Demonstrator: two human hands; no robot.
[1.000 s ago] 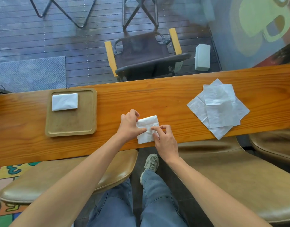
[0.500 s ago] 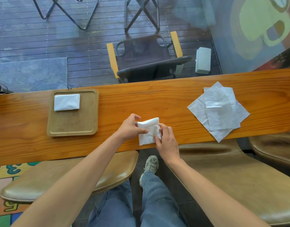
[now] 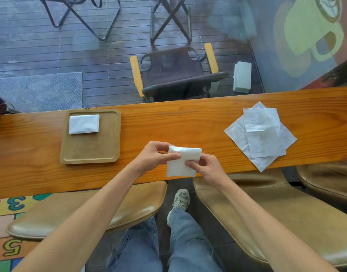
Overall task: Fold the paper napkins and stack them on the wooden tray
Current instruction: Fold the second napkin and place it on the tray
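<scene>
Napkin (image 3: pixel 181 163), part-folded, held over near edge of wooden counter (image 3: pixel 188 118), pinched from both sides. Left hand (image 3: pixel 153 156) clamped on left edge, thumb on top, likely to pin the layers together. Right hand (image 3: pixel 205 167) clamped on lower right part, fingertips (image 3: pixel 188 163) pressing mid-sheet, probably to set the crease. Fold still loose along top edge; judged not ready for stacking. Wooden tray (image 3: pixel 90 150) well to the left, one folded napkin (image 3: pixel 84 124) lying in its far half, near half bare for more. Unfolded napkin pile (image 3: pixel 261 134) fanned out to the right, within right hand's reach.
</scene>
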